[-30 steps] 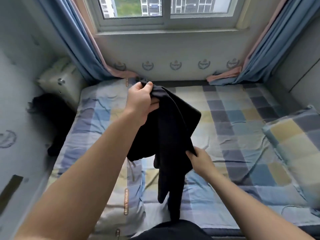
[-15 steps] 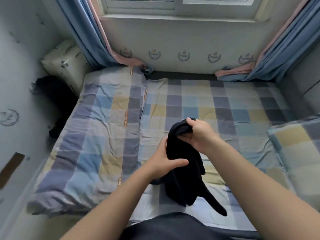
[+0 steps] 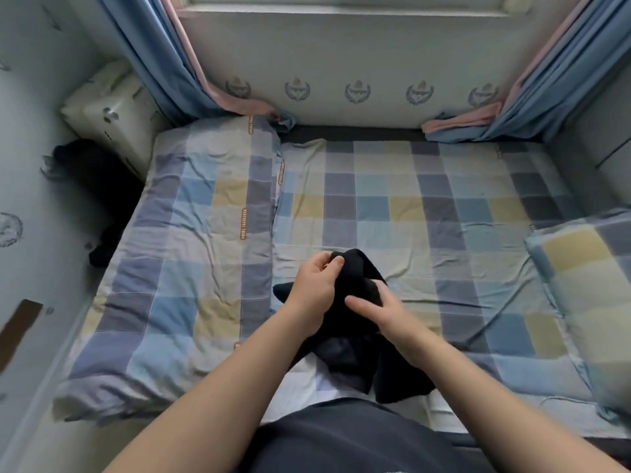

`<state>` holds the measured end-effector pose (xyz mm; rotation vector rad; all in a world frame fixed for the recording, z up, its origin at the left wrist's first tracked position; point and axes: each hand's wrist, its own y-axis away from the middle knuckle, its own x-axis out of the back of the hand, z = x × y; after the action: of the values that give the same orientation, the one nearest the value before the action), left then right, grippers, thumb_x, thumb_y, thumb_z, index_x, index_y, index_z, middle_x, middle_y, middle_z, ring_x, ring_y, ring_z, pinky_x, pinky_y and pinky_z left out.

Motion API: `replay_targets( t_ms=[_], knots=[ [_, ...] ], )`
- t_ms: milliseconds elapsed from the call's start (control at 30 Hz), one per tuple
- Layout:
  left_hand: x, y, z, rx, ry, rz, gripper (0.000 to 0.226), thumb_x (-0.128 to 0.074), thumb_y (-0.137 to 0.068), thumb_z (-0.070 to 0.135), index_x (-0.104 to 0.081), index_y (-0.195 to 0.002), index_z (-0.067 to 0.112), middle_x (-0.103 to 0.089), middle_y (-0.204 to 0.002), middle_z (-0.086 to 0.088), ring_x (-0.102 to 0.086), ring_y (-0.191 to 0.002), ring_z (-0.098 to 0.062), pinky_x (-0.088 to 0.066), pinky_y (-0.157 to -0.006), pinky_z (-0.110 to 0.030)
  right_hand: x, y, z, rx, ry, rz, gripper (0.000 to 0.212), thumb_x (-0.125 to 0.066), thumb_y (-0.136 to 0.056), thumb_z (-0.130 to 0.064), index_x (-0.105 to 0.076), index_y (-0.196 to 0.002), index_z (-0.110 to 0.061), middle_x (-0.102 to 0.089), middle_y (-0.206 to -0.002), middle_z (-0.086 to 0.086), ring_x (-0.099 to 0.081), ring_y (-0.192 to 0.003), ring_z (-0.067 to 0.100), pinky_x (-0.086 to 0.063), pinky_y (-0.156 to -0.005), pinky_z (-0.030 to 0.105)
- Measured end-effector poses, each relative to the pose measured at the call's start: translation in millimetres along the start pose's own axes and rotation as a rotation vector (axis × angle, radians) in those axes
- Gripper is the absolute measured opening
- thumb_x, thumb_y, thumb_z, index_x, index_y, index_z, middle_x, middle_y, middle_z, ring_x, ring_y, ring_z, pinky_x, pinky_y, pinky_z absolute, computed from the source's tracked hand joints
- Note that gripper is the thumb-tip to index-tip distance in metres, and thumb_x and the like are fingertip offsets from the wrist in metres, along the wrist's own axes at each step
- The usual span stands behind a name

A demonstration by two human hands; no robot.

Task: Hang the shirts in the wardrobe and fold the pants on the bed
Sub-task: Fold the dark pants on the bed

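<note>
It was a small home bedroom: a bed (image 3: 392,206) in checked sheets filled the floor, a matching pillow (image 3: 587,288) lay at right, and blue curtains (image 3: 153,56) framed the far window ledge (image 3: 341,13).

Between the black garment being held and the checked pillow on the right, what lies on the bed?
Only bare, wrinkled checked bedsheet lies between the black garment and the checked pillow; the head view shows that stretch fully.
</note>
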<state>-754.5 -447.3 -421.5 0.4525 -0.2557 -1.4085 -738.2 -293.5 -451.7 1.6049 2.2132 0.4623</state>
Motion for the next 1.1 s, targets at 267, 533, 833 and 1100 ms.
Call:
replay_targets(
  t_ms=[267, 533, 833, 1100],
  knots=[
    [32, -9, 8, -0.086, -0.116, 0.078, 0.019, -0.057, -0.103, 0.021, -0.072, -0.095, 0.013, -0.073, -0.093, -0.008, -0.066, -0.089, -0.021, -0.054, -0.089, -0.049, 2, -14, 16, 0.268, 0.653, 0.265, 0.010, -0.073, -0.087, -0.018, -0.066, -0.088, -0.026, -0.069, -0.082, -0.004, -0.063, -0.079, 0.014, -0.047, -0.075, 0.036],
    [83, -33, 20, -0.047, -0.301, 0.146, 0.030, -0.057, -0.100, 0.040, -0.062, -0.086, 0.015, -0.064, -0.085, -0.004, -0.060, -0.082, -0.020, -0.051, -0.079, -0.040, 20, -38, -47, 0.338, 0.568, 0.447, 0.023, -0.052, -0.094, -0.011, -0.064, -0.076, -0.021, -0.058, -0.056, -0.012, -0.050, -0.051, 0.007, -0.041, -0.053, 0.031],
    [105, -26, 25, -0.375, -0.351, 0.344, 0.028, -0.070, -0.092, 0.035, -0.059, -0.116, 0.025, -0.064, -0.112, 0.005, -0.063, -0.102, -0.014, -0.052, -0.083, -0.027, -6, -26, -108, 0.440, 0.523, 0.368, 0.023, -0.042, -0.084, -0.016, -0.038, -0.065, -0.002, -0.040, -0.061, 0.007, -0.040, -0.058, 0.018, -0.039, -0.052, 0.044],
    [44, 6, 7, -0.422, -0.514, -0.152, 0.086, -0.081, -0.067, 0.054, -0.042, -0.140, 0.031, -0.054, -0.136, 0.006, -0.055, -0.123, -0.010, -0.050, -0.101, -0.035, -51, -11, -174, 0.338, -0.020, 0.268, 0.019, -0.041, -0.094, -0.006, -0.054, -0.080, -0.004, -0.049, -0.071, 0.014, -0.060, -0.066, 0.028, -0.057, -0.056, 0.038]
  ],
)
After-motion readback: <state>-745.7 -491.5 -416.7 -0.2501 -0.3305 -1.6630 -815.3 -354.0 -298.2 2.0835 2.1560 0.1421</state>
